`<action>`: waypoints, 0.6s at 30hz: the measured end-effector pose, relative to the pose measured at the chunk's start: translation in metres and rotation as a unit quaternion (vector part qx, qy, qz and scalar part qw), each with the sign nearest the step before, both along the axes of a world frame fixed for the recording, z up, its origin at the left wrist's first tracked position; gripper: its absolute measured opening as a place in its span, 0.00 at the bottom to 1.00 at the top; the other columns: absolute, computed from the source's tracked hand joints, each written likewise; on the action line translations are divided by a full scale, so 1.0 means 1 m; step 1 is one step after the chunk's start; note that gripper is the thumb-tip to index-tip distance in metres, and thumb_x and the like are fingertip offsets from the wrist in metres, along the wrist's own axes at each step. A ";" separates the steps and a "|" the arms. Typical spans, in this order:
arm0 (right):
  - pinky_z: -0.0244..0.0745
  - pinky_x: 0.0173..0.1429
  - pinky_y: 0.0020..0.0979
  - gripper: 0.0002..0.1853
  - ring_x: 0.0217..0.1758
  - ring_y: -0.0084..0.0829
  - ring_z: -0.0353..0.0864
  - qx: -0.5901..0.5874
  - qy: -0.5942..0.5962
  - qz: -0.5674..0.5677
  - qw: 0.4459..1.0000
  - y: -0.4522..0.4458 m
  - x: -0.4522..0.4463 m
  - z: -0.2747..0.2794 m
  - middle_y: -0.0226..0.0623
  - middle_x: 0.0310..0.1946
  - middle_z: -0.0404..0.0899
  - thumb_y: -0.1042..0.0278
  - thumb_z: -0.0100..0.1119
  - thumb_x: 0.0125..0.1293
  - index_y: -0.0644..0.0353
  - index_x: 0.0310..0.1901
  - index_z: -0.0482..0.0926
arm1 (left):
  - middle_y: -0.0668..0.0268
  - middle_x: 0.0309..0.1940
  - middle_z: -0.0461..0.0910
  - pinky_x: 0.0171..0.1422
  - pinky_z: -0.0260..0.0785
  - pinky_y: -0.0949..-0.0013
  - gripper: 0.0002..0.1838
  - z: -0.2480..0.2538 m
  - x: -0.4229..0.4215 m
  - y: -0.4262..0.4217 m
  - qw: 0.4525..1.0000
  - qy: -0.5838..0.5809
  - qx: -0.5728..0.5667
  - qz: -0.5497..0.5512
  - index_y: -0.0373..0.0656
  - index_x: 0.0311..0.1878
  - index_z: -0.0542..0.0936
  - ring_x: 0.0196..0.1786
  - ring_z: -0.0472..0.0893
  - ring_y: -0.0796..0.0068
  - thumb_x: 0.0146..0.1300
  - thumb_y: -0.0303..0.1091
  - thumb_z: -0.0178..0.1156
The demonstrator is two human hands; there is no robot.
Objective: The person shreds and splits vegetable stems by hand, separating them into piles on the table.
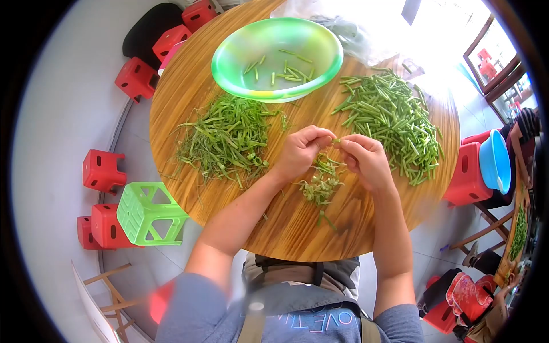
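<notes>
Over the middle of the round wooden table, my left hand and my right hand meet at the fingertips, both pinched on a short green stem piece. Below them lies a small pile of pale green scraps. A heap of thin leafy trimmings is left of my left hand. To the right of my right hand is a large heap of cut green stems. Beyond the hands, a green and yellow basin holds several cut stems.
Clear plastic bags lie at the table's far edge. Red stools and a green stool stand left. On the right, a blue basin rests on a red stool, and other people sit by another table with greens.
</notes>
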State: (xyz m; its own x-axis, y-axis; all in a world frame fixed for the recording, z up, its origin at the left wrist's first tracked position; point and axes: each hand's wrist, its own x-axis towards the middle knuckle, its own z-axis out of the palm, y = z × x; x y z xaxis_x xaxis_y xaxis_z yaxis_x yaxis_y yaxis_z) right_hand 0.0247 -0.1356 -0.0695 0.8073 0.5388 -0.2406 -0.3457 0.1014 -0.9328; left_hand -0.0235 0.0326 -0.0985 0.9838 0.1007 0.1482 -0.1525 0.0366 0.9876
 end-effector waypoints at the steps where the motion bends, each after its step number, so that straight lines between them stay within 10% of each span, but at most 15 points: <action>1: 0.54 0.21 0.15 0.07 0.19 0.12 0.63 0.004 0.001 0.001 1.000 0.000 0.000 0.000 0.25 0.21 0.73 0.69 0.56 0.63 0.63 0.35 0.80 | 0.68 0.34 0.80 0.46 0.70 0.77 0.06 0.000 0.000 0.000 1.000 -0.004 0.002 -0.001 0.36 0.41 0.80 0.39 0.76 0.83 0.62 0.22 0.55; 18: 0.54 0.21 0.14 0.07 0.19 0.11 0.63 0.010 -0.004 -0.002 1.000 0.000 -0.001 -0.001 0.25 0.21 0.73 0.68 0.56 0.62 0.63 0.33 0.79 | 0.67 0.36 0.80 0.48 0.70 0.77 0.06 -0.001 -0.001 -0.001 1.000 -0.006 0.006 -0.008 0.36 0.41 0.79 0.40 0.77 0.81 0.63 0.22 0.54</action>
